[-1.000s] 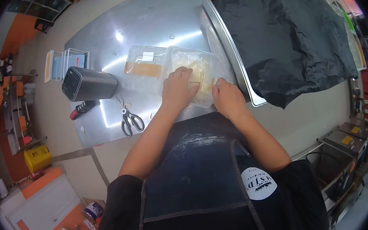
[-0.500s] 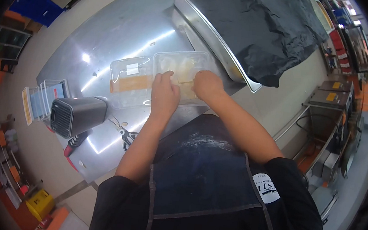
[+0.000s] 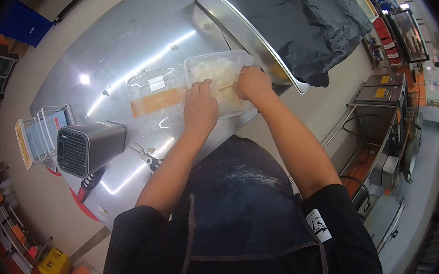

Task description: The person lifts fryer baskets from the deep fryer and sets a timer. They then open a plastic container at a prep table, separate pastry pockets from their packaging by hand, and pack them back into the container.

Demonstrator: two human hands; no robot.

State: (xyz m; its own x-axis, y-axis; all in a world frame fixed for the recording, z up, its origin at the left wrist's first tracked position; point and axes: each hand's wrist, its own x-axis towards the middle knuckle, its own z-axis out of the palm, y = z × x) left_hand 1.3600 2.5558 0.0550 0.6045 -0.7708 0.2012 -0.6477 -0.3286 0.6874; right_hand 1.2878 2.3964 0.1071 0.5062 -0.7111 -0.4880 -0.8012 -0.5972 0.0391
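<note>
A clear rectangular plastic container (image 3: 188, 66) holds pale yellowish contents, partly under what looks like translucent film, on the steel table. My left hand (image 3: 201, 108) grips its left side, fingers bent over the rim. Inside the far right part, my right hand (image 3: 254, 84) is closed, knuckles up. Its fingertips are hidden, and whatever they pinch cannot be made out. To the left of the container lies a clear plastic lid (image 3: 154, 100) with a white label and a broad tan strip across it.
Beyond the container stands a large metal tray (image 3: 252, 21) with crumpled black sheeting (image 3: 293, 30) over it. Scissors (image 3: 147, 157) lie near my left forearm. Farther left are a grey ridged box (image 3: 92, 146), a white wire rack (image 3: 45, 131) and a red-and-black handled tool (image 3: 87, 185).
My right hand has moved up and to the right across the container. The left hand stays at the container's side. The whole view has shifted slightly.
</note>
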